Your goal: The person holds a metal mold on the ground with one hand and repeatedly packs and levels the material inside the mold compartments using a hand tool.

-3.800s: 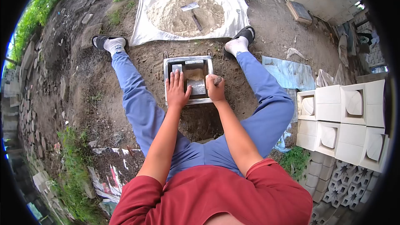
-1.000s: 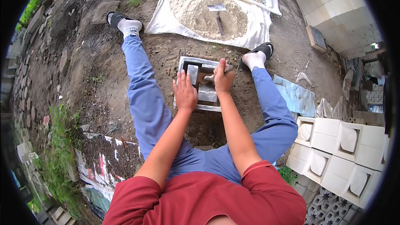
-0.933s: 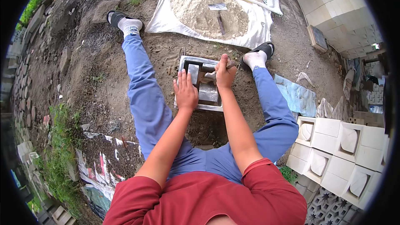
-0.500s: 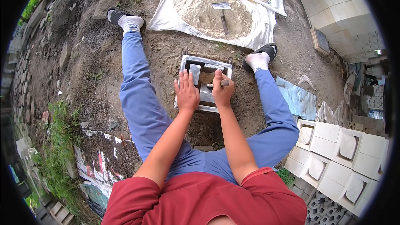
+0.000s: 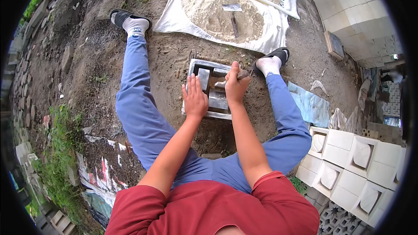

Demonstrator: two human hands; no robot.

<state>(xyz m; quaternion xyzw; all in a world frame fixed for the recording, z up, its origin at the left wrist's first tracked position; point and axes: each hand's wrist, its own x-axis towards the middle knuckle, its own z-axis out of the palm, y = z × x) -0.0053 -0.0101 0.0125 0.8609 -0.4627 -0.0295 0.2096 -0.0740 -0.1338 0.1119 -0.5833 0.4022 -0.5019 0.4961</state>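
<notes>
A square metal block mould [image 5: 213,66] with wire loop handles stands on the dirt between my legs. Metal blocks sit inside it, with brownish material between them. My left hand [image 5: 195,99] rests flat on the mould's left side, fingers stretched out and holding nothing. My right hand [image 5: 235,86] is closed round the handle of a small trowel [image 5: 221,84] at the mould's right side. Its bent metal neck shows over the mould; the blade is hard to make out.
Ahead lies a white sack [image 5: 167,19] bearing a pile of pale sand [image 5: 204,6], with a flat-bladed tool [image 5: 234,24] on it. Patterned pale blocks [image 5: 342,148] are stacked on the right. A blue sheet [image 5: 309,104] lies nearer, and weeds [image 5: 63,148] grow on the left.
My right hand has moved slightly right with the trowel and tilted, so more of the metal neck shows. My left hand stays on the mould. My left knee has shifted a little outward.
</notes>
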